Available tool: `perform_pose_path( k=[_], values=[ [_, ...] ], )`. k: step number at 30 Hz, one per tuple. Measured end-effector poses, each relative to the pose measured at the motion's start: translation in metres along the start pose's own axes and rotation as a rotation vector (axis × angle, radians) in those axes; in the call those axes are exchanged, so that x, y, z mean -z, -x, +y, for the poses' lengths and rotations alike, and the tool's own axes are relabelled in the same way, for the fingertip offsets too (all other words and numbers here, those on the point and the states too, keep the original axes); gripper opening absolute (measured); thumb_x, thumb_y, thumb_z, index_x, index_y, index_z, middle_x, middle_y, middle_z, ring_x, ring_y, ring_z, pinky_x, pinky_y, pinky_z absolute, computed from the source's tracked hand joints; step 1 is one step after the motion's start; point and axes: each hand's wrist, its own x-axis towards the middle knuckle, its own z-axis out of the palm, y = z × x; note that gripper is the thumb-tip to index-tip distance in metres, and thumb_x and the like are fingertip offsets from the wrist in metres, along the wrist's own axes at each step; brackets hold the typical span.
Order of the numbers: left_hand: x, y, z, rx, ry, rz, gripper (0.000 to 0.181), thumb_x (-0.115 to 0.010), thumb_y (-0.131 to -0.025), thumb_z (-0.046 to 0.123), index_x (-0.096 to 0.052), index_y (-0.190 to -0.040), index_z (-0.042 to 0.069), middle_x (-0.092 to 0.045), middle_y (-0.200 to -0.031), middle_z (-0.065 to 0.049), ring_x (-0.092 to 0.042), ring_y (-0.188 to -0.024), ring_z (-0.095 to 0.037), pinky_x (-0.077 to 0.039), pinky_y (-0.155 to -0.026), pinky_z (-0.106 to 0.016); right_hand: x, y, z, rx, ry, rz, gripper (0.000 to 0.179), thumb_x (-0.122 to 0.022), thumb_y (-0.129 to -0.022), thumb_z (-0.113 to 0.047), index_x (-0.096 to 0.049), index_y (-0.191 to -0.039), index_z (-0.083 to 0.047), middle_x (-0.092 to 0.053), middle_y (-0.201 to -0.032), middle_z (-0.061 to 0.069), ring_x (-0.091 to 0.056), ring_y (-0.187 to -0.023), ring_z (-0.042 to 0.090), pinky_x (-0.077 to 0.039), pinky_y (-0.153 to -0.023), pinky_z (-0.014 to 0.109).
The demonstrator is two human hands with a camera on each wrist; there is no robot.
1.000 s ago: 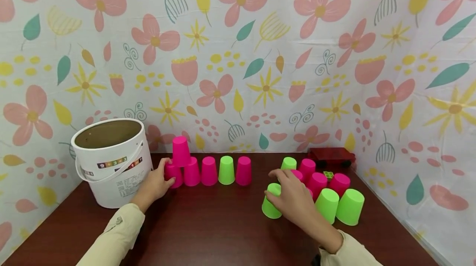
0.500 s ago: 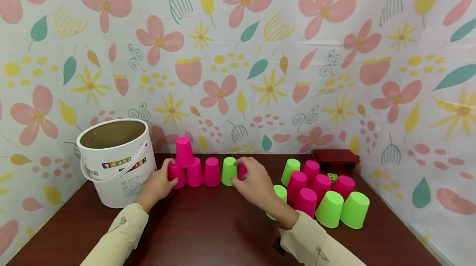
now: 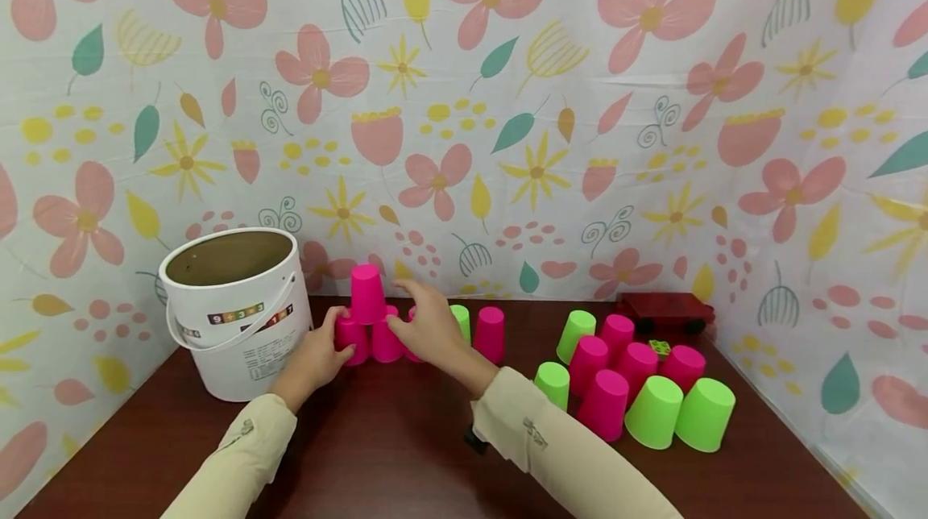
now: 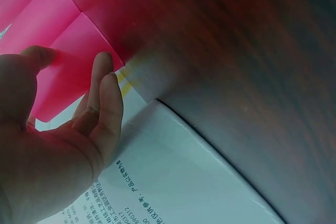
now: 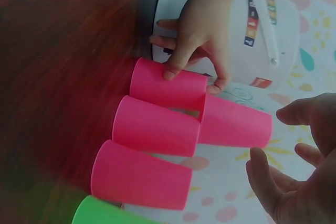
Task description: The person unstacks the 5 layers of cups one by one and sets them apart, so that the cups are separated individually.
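Upside-down cups stand in a row along the back of the table. My left hand (image 3: 313, 359) grips the leftmost pink cup (image 5: 157, 90), thumb on its near side and fingers around the other. One more pink cup (image 3: 367, 293) sits on top, bridging that cup and the second pink cup (image 5: 157, 127). My right hand (image 3: 433, 327) is beside this upper cup, its thumb and fingers spread apart around the cup's narrow end in the right wrist view, holding nothing. Behind the right hand, a third pink cup, a green cup (image 3: 462, 321) and another pink cup (image 3: 489, 334) are partly hidden.
A white bucket (image 3: 232, 342) stands close to my left hand. At right stands a cluster of pink (image 3: 604, 406) and green cups (image 3: 652, 413). A red toy vehicle (image 3: 663, 311) and a small green block (image 3: 660, 347) lie behind it. A flowered cloth (image 3: 536, 100) hangs at the back.
My right hand has travelled left from the cup cluster, past the right end of the row, to the upper pink cup. The left hand stays at the leftmost cup.
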Motion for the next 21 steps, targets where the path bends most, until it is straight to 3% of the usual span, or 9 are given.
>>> perform_pose_path(
  k=[4,8,14,17,21],
  values=[
    [0.0,0.0,0.001,0.003,-0.013,0.0,0.062,-0.073,-0.088,0.012,-0.033,-0.136,0.008,-0.069,-0.1,-0.024,-0.069,-0.087,-0.035,-0.053,-0.078,-0.049,-0.013,-0.015,-0.01,-0.052,0.052,-0.049,0.057,-0.07,-0.089,-0.024,-0.052,-0.142,-0.019,-0.057,-0.131,0.008,-0.059,-0.099,0.019,-0.051,-0.071,0.031],
    [-0.001,0.001,0.001,0.011,-0.019,-0.003,0.063,-0.073,-0.088,0.012,-0.033,-0.137,0.007,-0.069,-0.1,-0.024,-0.069,-0.087,-0.035,-0.054,-0.079,-0.049,-0.022,-0.029,-0.017,-0.077,0.106,-0.068,0.059,-0.07,-0.09,-0.027,-0.049,-0.146,-0.025,-0.055,-0.127,0.007,-0.057,-0.098,0.019,-0.051,-0.068,0.031],
    [-0.001,0.001,0.0,0.014,-0.011,0.003,0.064,-0.074,-0.087,0.011,-0.034,-0.136,0.006,-0.069,-0.102,-0.023,-0.069,-0.088,-0.035,-0.054,-0.081,-0.049,-0.031,-0.044,-0.019,-0.056,0.151,-0.118,0.058,-0.068,-0.092,-0.026,-0.048,-0.146,-0.024,-0.053,-0.137,0.007,-0.056,-0.115,0.023,-0.052,-0.085,0.038],
    [-0.002,0.0,-0.002,0.002,-0.012,0.015,0.064,-0.074,-0.087,0.01,-0.034,-0.136,0.006,-0.069,-0.1,-0.023,-0.069,-0.088,-0.036,-0.054,-0.08,-0.049,-0.034,-0.045,-0.016,-0.065,0.14,-0.152,0.055,-0.067,-0.093,-0.026,-0.048,-0.146,-0.026,-0.055,-0.135,0.007,-0.057,-0.114,0.023,-0.053,-0.083,0.04],
    [-0.002,-0.002,-0.003,0.006,-0.011,0.02,0.063,-0.074,-0.086,0.011,-0.034,-0.136,0.007,-0.069,-0.101,-0.024,-0.069,-0.09,-0.037,-0.054,-0.082,-0.05,-0.038,-0.044,-0.012,-0.094,0.102,-0.113,0.049,-0.067,-0.093,-0.028,-0.052,-0.14,-0.028,-0.058,-0.127,0.005,-0.059,-0.108,0.021,-0.052,-0.078,0.039]
  ],
)
